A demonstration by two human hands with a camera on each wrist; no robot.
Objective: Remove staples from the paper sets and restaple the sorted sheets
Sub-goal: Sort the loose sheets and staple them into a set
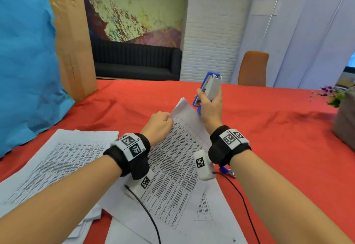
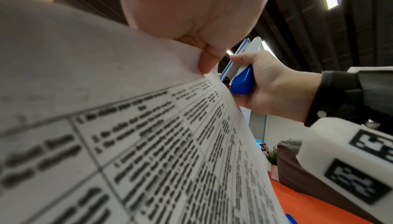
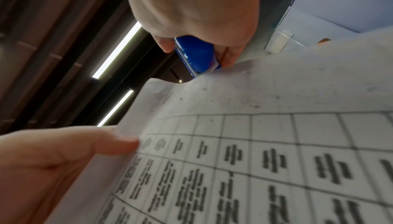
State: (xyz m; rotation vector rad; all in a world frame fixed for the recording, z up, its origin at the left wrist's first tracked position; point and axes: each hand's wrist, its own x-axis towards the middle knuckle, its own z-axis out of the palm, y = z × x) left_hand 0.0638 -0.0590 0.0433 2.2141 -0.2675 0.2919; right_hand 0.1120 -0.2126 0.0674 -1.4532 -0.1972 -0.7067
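Hands: stapler (image 1: 208, 88) upright, nose skyward

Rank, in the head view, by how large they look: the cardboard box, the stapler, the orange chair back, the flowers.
1. cardboard box
2. orange chair back
3. stapler, though it is nearer the camera, so its real rank is unsure
4. flowers, cut off by the grey bag

Red-clothed table (image 1: 269, 128) carries printed papers (image 1: 63, 159) and a cardboard box (image 1: 75, 51)
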